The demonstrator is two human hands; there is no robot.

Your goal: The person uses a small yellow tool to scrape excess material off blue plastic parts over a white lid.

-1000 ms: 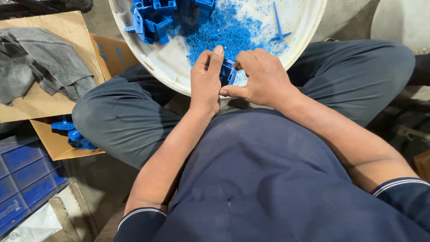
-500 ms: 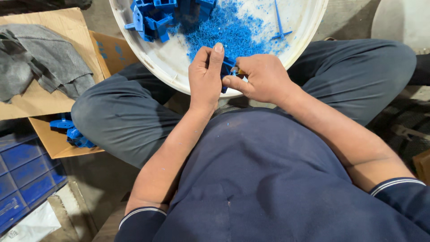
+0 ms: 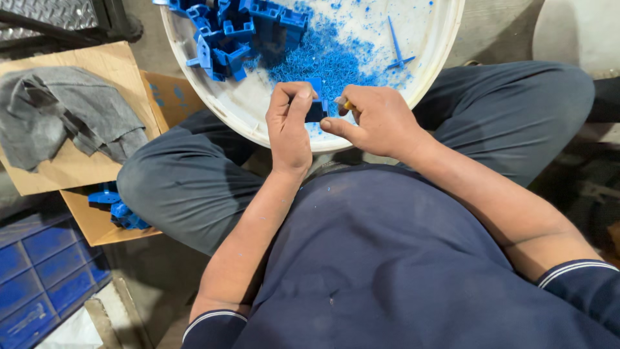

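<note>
L hand (image 3: 289, 126) grips blue part (image 3: 316, 110), R hand (image 3: 378, 121) pinches tool (image 3: 343, 103) beside it

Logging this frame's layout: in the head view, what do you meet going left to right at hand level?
Grey cloth on cardboard → left hand → small blue plastic part → right hand → right knee.

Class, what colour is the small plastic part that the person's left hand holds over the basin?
Blue; the plastic part in the left hand shows best in the head view.
</note>
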